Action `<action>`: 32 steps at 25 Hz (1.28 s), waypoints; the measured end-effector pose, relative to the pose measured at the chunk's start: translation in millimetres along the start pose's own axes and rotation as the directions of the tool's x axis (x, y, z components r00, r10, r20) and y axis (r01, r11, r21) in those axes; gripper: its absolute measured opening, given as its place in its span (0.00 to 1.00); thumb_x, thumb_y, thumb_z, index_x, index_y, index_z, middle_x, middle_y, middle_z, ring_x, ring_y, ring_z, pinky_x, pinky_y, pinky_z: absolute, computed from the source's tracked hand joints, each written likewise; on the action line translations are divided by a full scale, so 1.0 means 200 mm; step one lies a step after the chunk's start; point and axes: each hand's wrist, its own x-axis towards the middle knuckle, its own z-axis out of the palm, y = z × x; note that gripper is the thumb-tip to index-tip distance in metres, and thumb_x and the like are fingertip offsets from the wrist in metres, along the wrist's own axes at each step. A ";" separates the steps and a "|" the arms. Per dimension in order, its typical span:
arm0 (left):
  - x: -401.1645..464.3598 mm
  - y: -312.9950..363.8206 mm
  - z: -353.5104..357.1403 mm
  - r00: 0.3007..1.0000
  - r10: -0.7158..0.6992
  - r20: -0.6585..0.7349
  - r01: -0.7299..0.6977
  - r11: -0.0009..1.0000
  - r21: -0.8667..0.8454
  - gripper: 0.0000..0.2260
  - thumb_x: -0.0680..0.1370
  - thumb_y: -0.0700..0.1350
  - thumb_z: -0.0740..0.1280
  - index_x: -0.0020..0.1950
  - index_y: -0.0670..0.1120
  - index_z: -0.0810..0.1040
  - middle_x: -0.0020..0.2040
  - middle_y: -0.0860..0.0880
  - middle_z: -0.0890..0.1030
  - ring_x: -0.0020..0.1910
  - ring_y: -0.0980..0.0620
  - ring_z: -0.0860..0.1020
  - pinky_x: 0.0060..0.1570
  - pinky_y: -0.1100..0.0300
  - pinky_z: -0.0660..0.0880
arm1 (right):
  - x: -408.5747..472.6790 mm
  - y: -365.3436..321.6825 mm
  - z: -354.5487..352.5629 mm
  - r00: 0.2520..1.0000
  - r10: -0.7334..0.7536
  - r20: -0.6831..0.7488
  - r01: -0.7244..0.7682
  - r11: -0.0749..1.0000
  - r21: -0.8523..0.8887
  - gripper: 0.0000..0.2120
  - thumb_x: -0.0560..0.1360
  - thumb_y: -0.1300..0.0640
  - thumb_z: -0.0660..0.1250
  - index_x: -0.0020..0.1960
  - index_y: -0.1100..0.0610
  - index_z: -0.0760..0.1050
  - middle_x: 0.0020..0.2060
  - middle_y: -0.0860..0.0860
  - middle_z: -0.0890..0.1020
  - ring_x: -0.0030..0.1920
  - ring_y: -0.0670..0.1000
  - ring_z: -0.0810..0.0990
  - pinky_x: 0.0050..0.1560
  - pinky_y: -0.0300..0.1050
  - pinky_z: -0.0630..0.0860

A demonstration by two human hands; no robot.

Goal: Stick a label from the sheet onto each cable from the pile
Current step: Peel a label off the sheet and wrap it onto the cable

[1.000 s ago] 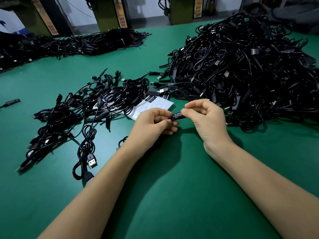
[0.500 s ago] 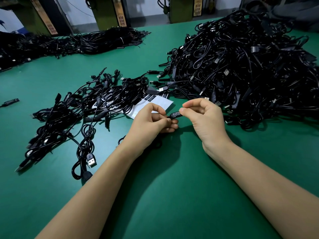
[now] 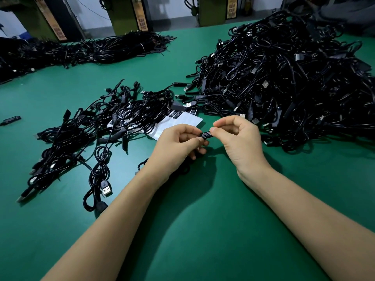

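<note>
Both hands meet above the green table [image 3: 203, 230]. My left hand [image 3: 178, 145] grips a black cable's small block, and the cable's coil [image 3: 142, 163] hangs under the wrist. A black label with white print [image 3: 206, 135] lies on that block. My right hand [image 3: 239, 140] pinches the label's right end between thumb and forefinger. The white label sheet [image 3: 182, 123] lies just beyond my left hand, partly under cables. The big pile of black cables [image 3: 284, 82] rises at the right.
A looser heap of black cables [image 3: 97, 126] spreads at the left, with a USB plug [image 3: 106, 188] at its near end. Another long cable heap [image 3: 85, 51] lies at the far left. A lone black block [image 3: 12, 120] sits at the left edge.
The hands stay together in the same spot. More of the label's white print now shows between the fingertips than before.
</note>
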 end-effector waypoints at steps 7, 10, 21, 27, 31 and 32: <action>-0.01 0.01 0.01 0.999 -0.011 -0.038 0.011 1.000 0.011 0.03 0.78 0.36 0.65 0.50 0.38 0.77 0.38 0.45 0.85 0.28 0.56 0.78 0.27 0.67 0.71 | -0.01 0.00 0.00 1.000 0.002 -0.003 -0.002 1.000 -0.028 0.07 0.70 0.61 0.73 0.39 0.51 0.78 0.34 0.46 0.83 0.39 0.42 0.81 0.43 0.37 0.75; 0.00 0.01 0.02 0.998 -0.014 -0.057 0.014 1.000 0.011 0.02 0.77 0.37 0.67 0.48 0.39 0.78 0.38 0.44 0.85 0.27 0.57 0.77 0.25 0.68 0.69 | -0.01 0.00 0.00 1.000 -0.001 -0.002 0.001 0.999 -0.037 0.07 0.70 0.61 0.74 0.39 0.50 0.78 0.33 0.45 0.82 0.38 0.41 0.81 0.42 0.35 0.75; 0.00 -0.02 0.06 0.984 0.028 -0.176 -0.018 0.998 0.061 0.03 0.75 0.37 0.68 0.43 0.43 0.79 0.36 0.48 0.84 0.27 0.55 0.76 0.32 0.67 0.72 | -0.04 -0.01 0.02 0.985 -0.172 0.019 0.172 0.952 -0.255 0.07 0.71 0.61 0.72 0.42 0.51 0.78 0.36 0.43 0.81 0.40 0.42 0.79 0.43 0.34 0.74; -0.01 -0.04 0.08 0.952 0.168 -0.257 -0.111 0.968 0.223 0.04 0.75 0.41 0.69 0.43 0.49 0.79 0.36 0.54 0.83 0.35 0.56 0.81 0.37 0.65 0.76 | -0.08 -0.01 0.04 0.917 -0.398 0.020 0.366 0.821 -0.438 0.07 0.71 0.65 0.70 0.47 0.57 0.79 0.41 0.47 0.82 0.42 0.46 0.79 0.48 0.38 0.74; -0.03 -0.06 0.10 0.923 0.282 -0.263 -0.187 0.923 0.336 0.02 0.75 0.41 0.69 0.45 0.48 0.79 0.38 0.56 0.82 0.40 0.61 0.80 0.42 0.68 0.76 | -0.08 0.00 0.04 0.901 -0.433 0.011 0.386 0.793 -0.471 0.06 0.72 0.65 0.70 0.47 0.58 0.79 0.41 0.48 0.82 0.41 0.45 0.77 0.45 0.36 0.72; -0.03 -0.06 0.10 0.918 0.300 -0.259 -0.200 0.915 0.351 0.02 0.75 0.41 0.69 0.44 0.48 0.79 0.38 0.57 0.81 0.39 0.62 0.79 0.42 0.70 0.75 | -0.08 0.01 0.04 0.902 -0.431 0.012 0.385 0.792 -0.475 0.06 0.72 0.65 0.70 0.47 0.58 0.79 0.41 0.49 0.82 0.40 0.45 0.77 0.45 0.35 0.71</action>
